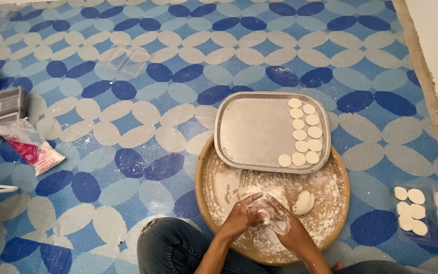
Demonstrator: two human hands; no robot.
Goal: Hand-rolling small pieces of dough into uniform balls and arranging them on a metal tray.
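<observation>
Both hands (262,218) knead dough (272,195) on a floured round board (338,203).

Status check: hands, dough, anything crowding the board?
Left hand and right hand both closed on dough. Spare lump beside right hand. Tray of discs overlaps board far edge.

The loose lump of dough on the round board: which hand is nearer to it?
Right. The right hand is just beside the lump of dough; the left hand is farther away, beyond the right hand.
</observation>
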